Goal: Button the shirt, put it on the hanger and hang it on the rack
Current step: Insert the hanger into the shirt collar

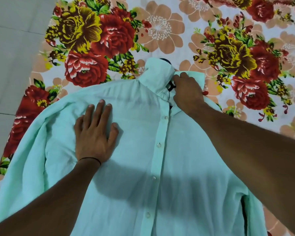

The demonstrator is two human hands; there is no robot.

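I look down at the mint green shirt (134, 193). It lies flat, front side up, on a flowery bed sheet (109, 36). Grey floor tiles (12, 48) show past the sheet on the left.

The small white buttons (158, 145) run down the middle strip, and the ones I can see look done up. So I think the buttoning part is finished, or very close to it.

My left hand (94, 133) lies flat on the chest of the shirt, fingers straight and spread out, gripping nothing. I think it presses there so the thin cloth does not slide or bunch up while the other hand works. A dark thread band (90, 159) sits on that wrist.

My right hand (188, 94) reaches to the collar (157, 74), which stands up instead of lying folded down. The fingers bend down into the neck opening. Bits of a black hanger (172, 86) peek out there, and one more dark bit shows above the collar top. I cannot tell if the fingers pinch the cloth, the hanger, or nothing at all, because the hand hides them.

The hanger looks like it is inside the shirt already, with its hook poking out through the neck. I guess the hand is there to fix the collar around the hook.

I see no rack here, so hanging up is left to do.
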